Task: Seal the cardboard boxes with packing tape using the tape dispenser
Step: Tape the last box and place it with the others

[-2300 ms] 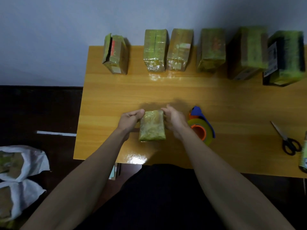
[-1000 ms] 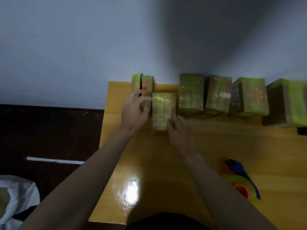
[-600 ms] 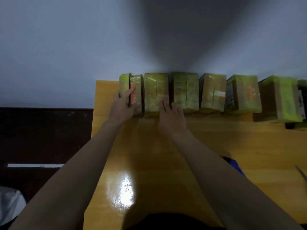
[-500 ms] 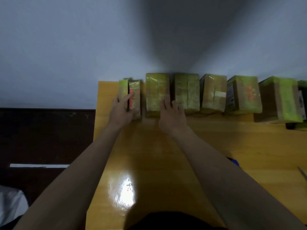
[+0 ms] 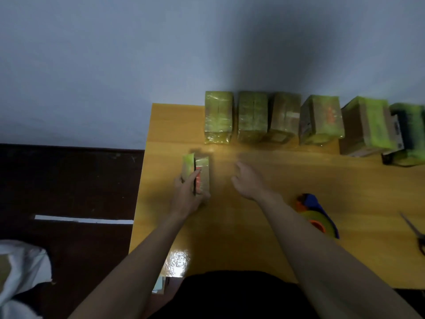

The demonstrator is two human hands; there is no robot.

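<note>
Your left hand (image 5: 187,194) has its fingers curled round the small cardboard box with the open flap and the orange-red patch (image 5: 199,174), which sits on the glossy yellow-orange wooden table (image 5: 287,176) near its left edge, well in front of the row of taped cardboard boxes (image 5: 271,117) along the wall. The box's long axis runs away from you, toward the wall, with the greenish flap standing apart on its left side and a dark gap between the flap and the body. Your right hand (image 5: 247,180) hangs above the table just to the right of that box, fingers loosely spread and holding nothing. The blue and orange tape dispenser with its greenish roll (image 5: 316,217) lies to your right and nearer to you than that hand, partly hidden behind your right forearm, so the right hand is clearly the one to fetch it. Judging from this, you would steady the box with the left and draw the right hand back and outward to the dispenser. The scissors (image 5: 417,233) lie farther right, at the frame edge.
</note>
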